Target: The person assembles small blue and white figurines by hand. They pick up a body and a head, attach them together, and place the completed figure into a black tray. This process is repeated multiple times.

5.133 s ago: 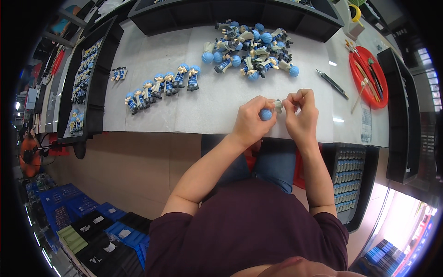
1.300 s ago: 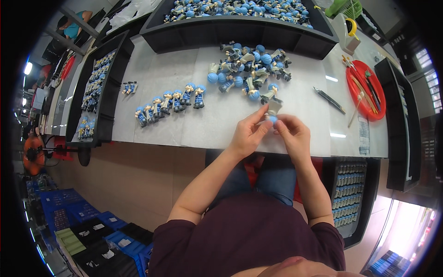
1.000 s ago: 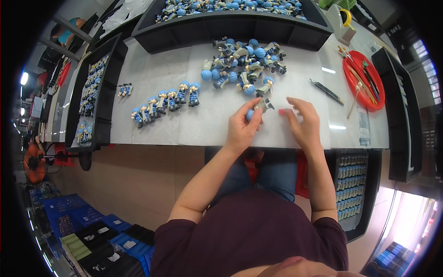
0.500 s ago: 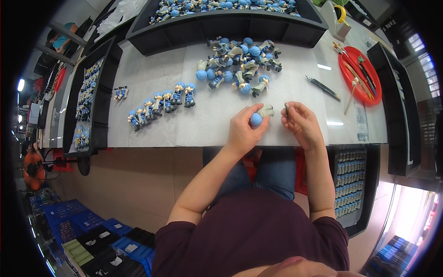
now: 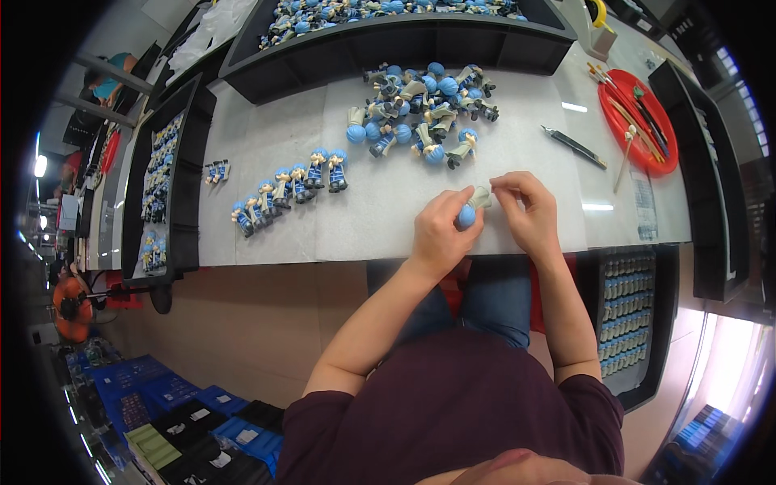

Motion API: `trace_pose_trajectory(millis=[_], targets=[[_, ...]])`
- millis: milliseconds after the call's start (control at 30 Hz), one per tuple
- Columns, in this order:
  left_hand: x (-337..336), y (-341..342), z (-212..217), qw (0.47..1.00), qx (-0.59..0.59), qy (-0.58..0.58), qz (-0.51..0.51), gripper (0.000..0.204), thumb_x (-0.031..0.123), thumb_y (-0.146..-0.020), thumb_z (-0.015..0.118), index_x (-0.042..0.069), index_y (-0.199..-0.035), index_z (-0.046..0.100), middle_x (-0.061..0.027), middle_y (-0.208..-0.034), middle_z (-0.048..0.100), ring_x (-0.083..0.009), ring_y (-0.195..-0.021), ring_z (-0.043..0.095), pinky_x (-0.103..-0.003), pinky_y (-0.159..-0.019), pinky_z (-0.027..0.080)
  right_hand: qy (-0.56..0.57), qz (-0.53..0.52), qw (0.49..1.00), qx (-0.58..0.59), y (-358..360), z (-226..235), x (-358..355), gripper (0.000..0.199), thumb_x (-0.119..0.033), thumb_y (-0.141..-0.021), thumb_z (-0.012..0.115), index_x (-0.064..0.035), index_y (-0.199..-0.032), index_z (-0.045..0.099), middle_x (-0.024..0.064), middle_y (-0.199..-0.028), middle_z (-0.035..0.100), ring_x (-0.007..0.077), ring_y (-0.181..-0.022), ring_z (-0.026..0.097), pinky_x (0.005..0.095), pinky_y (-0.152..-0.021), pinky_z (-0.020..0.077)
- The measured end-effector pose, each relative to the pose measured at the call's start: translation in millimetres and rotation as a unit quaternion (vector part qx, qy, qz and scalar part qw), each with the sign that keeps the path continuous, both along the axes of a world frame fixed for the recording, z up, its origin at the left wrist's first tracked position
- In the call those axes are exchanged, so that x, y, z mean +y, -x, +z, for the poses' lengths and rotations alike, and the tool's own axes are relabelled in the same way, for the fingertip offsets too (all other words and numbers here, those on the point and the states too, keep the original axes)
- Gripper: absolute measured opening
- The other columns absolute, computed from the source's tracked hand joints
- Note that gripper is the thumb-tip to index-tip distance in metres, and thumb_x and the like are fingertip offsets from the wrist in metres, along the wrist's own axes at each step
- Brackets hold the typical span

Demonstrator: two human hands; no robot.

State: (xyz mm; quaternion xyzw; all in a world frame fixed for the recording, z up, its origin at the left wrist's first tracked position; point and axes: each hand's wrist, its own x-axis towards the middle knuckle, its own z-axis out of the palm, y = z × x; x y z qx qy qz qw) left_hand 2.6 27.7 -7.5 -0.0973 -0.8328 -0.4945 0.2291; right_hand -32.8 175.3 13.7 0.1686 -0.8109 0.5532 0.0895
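Observation:
My left hand [image 5: 439, 232] grips a small toy figurine [image 5: 467, 216] with round blue hair and a pale grey-green cape. The blue head pokes out between thumb and fingers, and the cape points up and to the right. Close beside it, my right hand [image 5: 529, 217] has its thumb and fingertips pinched together at the cape's end; what they hold, if anything, is hidden. Beyond my hands lies a heap of similar figurines [image 5: 435, 152] in mixed directions. To the left, several more figurines [image 5: 282, 187] lie in a slanting row, faces up.
A black pen-like craft knife [image 5: 575, 148] lies to the right, near a red plate [image 5: 669, 164] with brushes and sticks. Black trays stand at the far side [image 5: 404, 50], left [image 5: 187, 182] and right [image 5: 715, 234]. Below the table, a crate [image 5: 669, 315] holds rows of figurines.
My right hand has come in toward the figurine, and the small dark piece in its fingers no longer shows. The left hand still holds the figurine. The whole view has shifted slightly.

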Motion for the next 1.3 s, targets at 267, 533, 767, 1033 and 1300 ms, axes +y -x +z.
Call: trace_pose_trajectory(millis=[267,533,767,1033,1300], targets=[[4,0,-2,0.997,0.061,0.046,0.007,0.029,0.003,-0.067,0.070,-0.004,-0.094,0.061,-0.0147,-0.079,0.062,-0.0270,-0.068,0.060,-0.033,-0.060,0.048,0.132,-0.047,0.986,-0.095,1,-3,-4,0.019,0.005,-0.076,0.060,0.0003,-0.094,0.058,0.0055,-0.077,0.058,0.0106,-0.074,0.057,0.0229,-0.065,0.0458],[5,1,-2,0.994,0.085,0.073,0.003,0.029,0.003,-0.066,0.070,-0.004,-0.093,0.062,-0.0150,-0.079,0.062,-0.0276,-0.067,0.060,-0.033,-0.058,0.048,0.084,-0.064,0.994,-0.029,-11,0,-20,0.021,0.009,-0.075,0.056,-0.0006,-0.087,0.043,0.0094,-0.074,0.057,0.0142,-0.067,0.057,0.0266,-0.059,0.0467],[5,2,0,0.994,0.085,0.067,-0.002,0.029,0.003,-0.066,0.070,-0.004,-0.092,0.062,-0.0149,-0.078,0.061,-0.0276,-0.066,0.060,-0.033,-0.057,0.048,0.061,-0.068,0.996,-0.003,-10,1,-19,0.024,0.009,-0.075,0.057,-0.0017,-0.085,0.038,0.0116,-0.072,0.056,0.0183,-0.064,0.059,0.0279,-0.056,0.0468],[5,1,-4,0.995,0.080,0.063,0.001,0.028,0.004,-0.067,0.070,-0.004,-0.092,0.062,-0.0145,-0.077,0.061,-0.0262,-0.065,0.060,-0.032,-0.055,0.048,0.034,-0.070,0.997,0.026,-13,4,-22,0.024,0.009,-0.074,0.058,-0.0017,-0.084,0.038,0.0112,-0.070,0.056,0.0180,-0.062,0.058,0.0279,-0.056,0.0462],[4,1,-2,0.995,0.075,0.070,0.000,0.028,0.004,-0.066,0.070,-0.004,-0.092,0.062,-0.0138,-0.077,0.061,-0.0260,-0.066,0.060,-0.032,-0.056,0.048,0.036,-0.088,0.995,0.009,-6,1,-16,0.026,0.008,-0.073,0.058,-0.0025,-0.082,0.037,0.0100,-0.070,0.055,0.0143,-0.061,0.055,0.0269,-0.056,0.0453]])
